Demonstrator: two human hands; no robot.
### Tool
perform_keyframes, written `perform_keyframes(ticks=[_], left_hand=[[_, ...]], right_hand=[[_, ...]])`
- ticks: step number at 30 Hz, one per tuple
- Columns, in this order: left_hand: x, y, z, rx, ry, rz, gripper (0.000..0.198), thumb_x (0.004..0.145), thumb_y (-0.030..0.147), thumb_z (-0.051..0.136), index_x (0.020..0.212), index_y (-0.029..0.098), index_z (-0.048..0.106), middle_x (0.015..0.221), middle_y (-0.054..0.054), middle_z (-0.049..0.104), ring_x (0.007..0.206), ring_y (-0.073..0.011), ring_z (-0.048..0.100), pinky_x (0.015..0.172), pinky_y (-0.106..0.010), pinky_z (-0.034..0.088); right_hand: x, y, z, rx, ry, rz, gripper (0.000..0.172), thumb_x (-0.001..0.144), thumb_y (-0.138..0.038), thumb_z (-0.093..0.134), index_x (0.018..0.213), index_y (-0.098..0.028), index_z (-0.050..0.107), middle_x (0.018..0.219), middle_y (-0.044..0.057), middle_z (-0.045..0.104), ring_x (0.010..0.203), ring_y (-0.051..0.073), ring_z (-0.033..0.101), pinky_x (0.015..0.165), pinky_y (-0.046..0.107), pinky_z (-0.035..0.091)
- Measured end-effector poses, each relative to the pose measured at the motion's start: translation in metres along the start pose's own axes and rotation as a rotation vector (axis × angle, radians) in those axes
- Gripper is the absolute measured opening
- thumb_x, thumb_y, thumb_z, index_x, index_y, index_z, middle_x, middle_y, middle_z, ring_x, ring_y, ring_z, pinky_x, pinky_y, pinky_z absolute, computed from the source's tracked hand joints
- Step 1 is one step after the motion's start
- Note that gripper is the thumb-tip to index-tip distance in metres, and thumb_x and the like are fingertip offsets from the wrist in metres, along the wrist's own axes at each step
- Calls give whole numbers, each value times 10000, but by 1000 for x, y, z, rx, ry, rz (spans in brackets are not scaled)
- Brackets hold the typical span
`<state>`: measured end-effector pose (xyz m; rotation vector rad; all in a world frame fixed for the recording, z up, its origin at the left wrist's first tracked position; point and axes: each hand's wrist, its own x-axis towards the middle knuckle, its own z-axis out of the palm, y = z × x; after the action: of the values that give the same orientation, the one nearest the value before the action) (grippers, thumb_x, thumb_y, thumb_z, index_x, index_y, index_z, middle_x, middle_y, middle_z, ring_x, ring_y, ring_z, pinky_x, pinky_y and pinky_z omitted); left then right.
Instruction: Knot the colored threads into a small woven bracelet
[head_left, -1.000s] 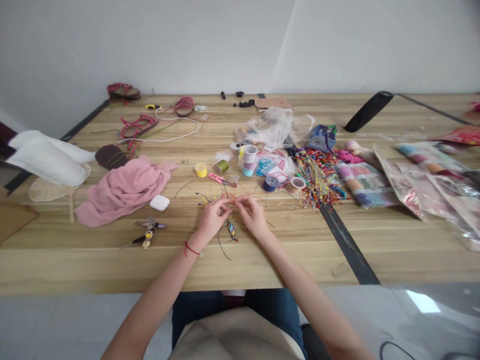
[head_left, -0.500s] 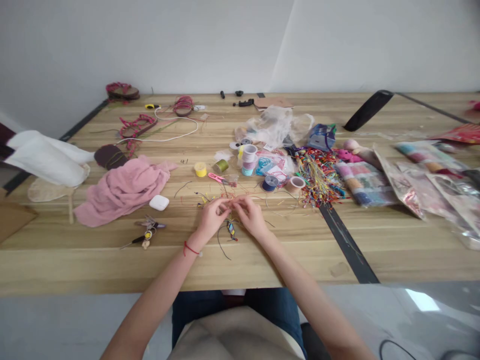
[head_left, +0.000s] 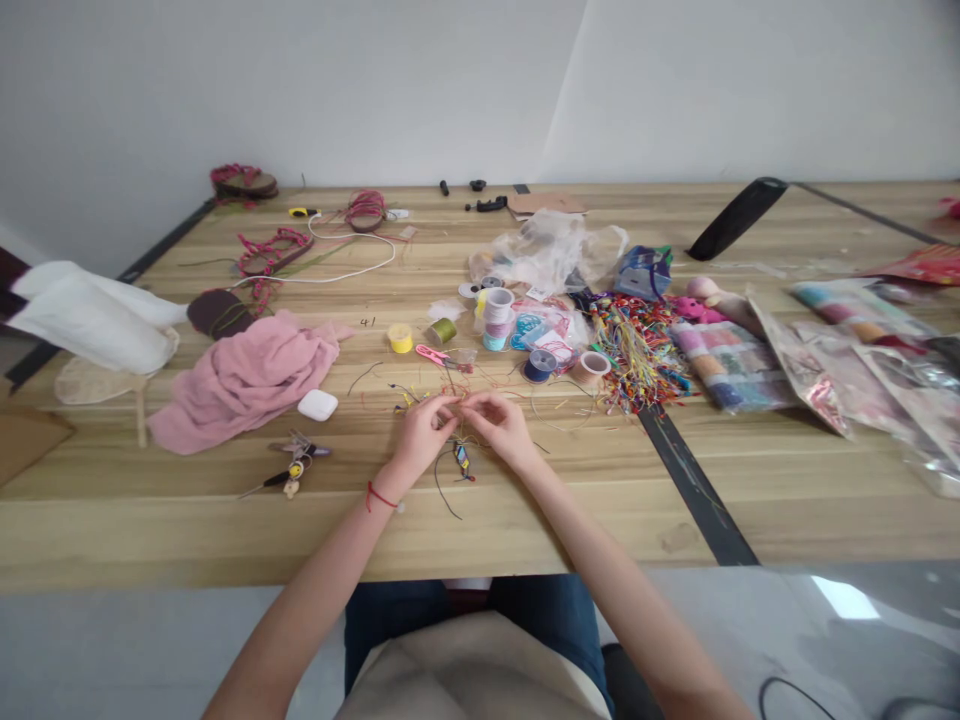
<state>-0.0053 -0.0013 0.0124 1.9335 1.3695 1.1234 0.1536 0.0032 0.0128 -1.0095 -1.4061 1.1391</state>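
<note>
My left hand (head_left: 425, 432) and my right hand (head_left: 501, 428) meet near the middle of the table, fingertips pinched close together. Thin cords run out from between the fingers of both hands; where each fingertip grips them is too small to make out. Just below hangs or lies a small patterned woven piece (head_left: 462, 458) with a red bead at its lower end. A loose dark cord (head_left: 444, 492) curves down beside it onto the wood. Beyond the fingers lie pink thread snips (head_left: 432, 356) and short coloured cord ends (head_left: 406, 396).
Thread spools, yellow (head_left: 400, 339), green (head_left: 442, 331) and navy (head_left: 540, 367), stand ahead. A heap of colourful cords (head_left: 641, 350) and plastic packets (head_left: 810, 375) fill the right. On the left are a pink cloth (head_left: 251, 385), a white case (head_left: 318, 405) and keys (head_left: 296, 466).
Both hands stay in almost the same place, pinching the cords. The right fingers have shifted slightly; the table items have not visibly moved.
</note>
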Motion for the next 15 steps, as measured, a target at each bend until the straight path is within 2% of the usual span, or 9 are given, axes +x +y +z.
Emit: perform_keyframes(ticks=[6,10,15], left_hand=[[0,1,1,20,9,22,291,745,42,694,1011,159,673,649,41,634,486,-71,472,545,-194,437],[-1,2,1,37,7,42,293,757,52,688,1025,167,668,669,35,639,506,-79,488,567,-202,449],[-3,3,0,104,-7,87,302,788,50,652,1055,189,658,764,9,661,587,-99,535,614,-218,466]], right_hand=[[5,2,-4,249,21,170,272,631,-390,810,776,-197,685,741,16,700,647,149,623,681,299,523],[5,1,-4,282,36,202,291,620,-379,825,781,-189,672,660,-13,658,566,110,565,596,257,477],[2,2,-3,271,-6,233,393,590,-385,846,850,-192,623,598,-38,621,499,92,513,496,222,400]])
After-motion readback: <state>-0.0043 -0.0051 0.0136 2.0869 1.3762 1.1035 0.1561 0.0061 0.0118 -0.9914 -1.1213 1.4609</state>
